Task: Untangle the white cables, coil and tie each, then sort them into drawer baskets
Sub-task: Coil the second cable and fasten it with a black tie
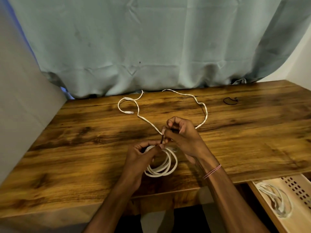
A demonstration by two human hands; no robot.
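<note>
A coiled white cable (165, 167) lies on the wooden table (84, 148) near its front edge. My left hand (141, 157) grips the top of the coil and pinches the lower end of a thin dark tie (162, 139). My right hand (181, 137) pinches the tie's upper end just above the coil. A second white flat cable (200, 105) lies loose in a wide loop behind my hands, its plug (129, 112) at the left.
An open drawer at the lower right holds a white perforated basket (297, 189) with a coiled white cable (276, 199) inside. A spare dark tie (229, 100) lies at the table's back right. A pale blue curtain (151, 47) hangs behind.
</note>
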